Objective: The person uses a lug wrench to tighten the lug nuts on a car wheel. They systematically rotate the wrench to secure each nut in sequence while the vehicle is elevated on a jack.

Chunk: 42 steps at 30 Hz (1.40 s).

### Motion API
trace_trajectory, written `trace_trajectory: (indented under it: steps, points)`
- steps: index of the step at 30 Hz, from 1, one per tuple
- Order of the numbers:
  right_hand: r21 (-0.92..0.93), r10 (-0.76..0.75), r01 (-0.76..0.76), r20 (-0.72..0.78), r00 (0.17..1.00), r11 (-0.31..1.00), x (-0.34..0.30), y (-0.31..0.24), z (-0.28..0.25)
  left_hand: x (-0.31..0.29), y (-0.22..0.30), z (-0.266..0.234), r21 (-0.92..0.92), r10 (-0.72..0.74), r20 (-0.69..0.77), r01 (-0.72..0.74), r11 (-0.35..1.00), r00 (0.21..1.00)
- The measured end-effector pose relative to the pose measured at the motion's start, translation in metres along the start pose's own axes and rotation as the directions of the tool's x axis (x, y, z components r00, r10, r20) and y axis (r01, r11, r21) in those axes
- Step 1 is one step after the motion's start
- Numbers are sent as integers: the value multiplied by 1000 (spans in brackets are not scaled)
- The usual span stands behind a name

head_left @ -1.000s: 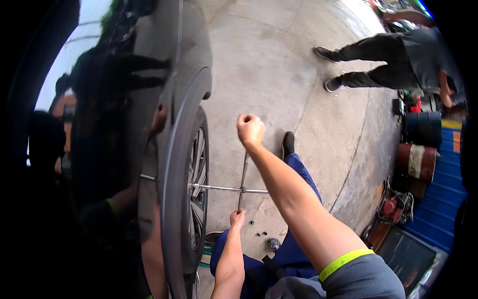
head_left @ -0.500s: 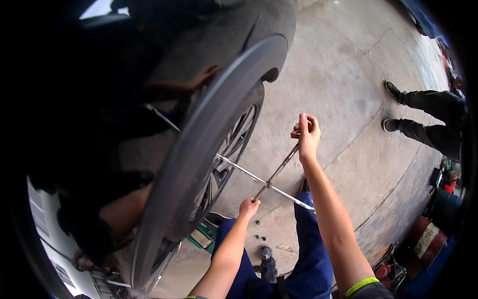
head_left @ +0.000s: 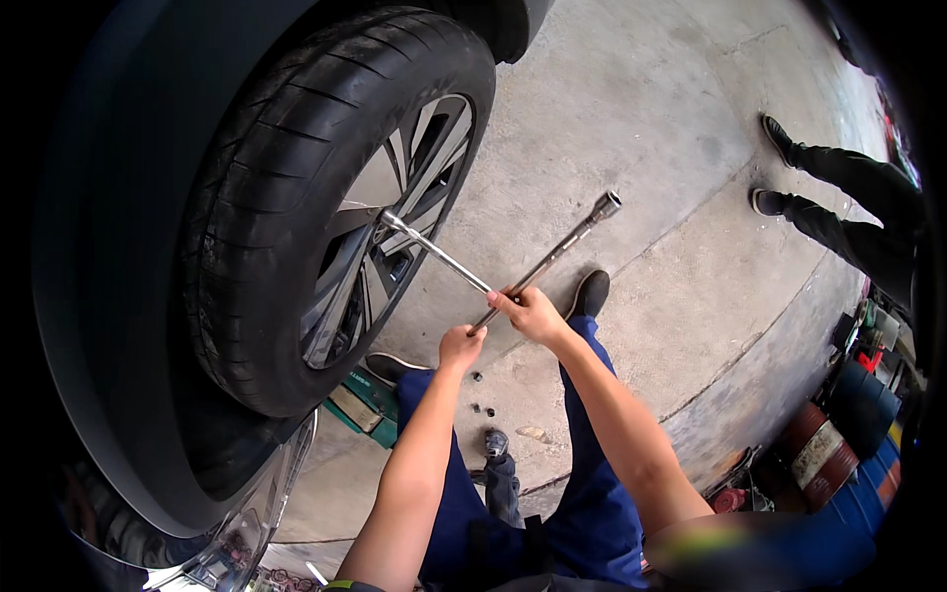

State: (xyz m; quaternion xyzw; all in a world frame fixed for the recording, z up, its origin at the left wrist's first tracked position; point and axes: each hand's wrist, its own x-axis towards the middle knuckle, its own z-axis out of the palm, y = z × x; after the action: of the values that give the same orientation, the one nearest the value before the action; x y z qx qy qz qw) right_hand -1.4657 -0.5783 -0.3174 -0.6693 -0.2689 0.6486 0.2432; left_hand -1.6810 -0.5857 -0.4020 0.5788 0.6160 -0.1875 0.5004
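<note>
A four-way lug wrench (head_left: 449, 259) reaches from my hands to the car wheel (head_left: 340, 286), one socket end meeting the spoked rim near its middle. My left hand (head_left: 462, 347) is closed round the lower end of the cross arm. At the wrench's crossing, my right hand (head_left: 533, 314) wraps round the bars with its thumb along the shaft. The opposite end of the cross arm, an open socket (head_left: 607, 204), points up and right, with no hand on it. The wrench's fourth arm is hidden by my right hand and forearm.
Several small dark pieces like lug nuts (head_left: 477, 377) lie on the concrete between my feet. A green case (head_left: 367, 407) sits below the tyre. Another person's legs (head_left: 853, 212) stand at right. A shoe (head_left: 495, 443) shows between my legs. Barrels (head_left: 817, 456) line the lower right.
My right hand has come down from beside the wrench's upper end to its crossing and now grips there. My left hand keeps its end. The view has shifted, showing more of the wheel.
</note>
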Motion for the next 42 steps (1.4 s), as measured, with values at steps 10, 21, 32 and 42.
trace_trajectory:
  steps: [10,21,32,42]
  points:
    - [-48,66,-64,61,996,997,-33,5,22,-42,-38,22,-45,-82,-4,82,996,997]
    - [-9,-93,94,72,993,996,-21,-18,42,-22,-35,-3,-219,30,-69,-45,975,997]
    - [-133,119,-137,-133,984,982,-18,-30,68,-38,-49,-29,-83,9,-84,-16,996,996]
    - [427,76,517,-819,569,742,32,-125,-21,-34,-52,-32,-216,-55,-95,33,976,994]
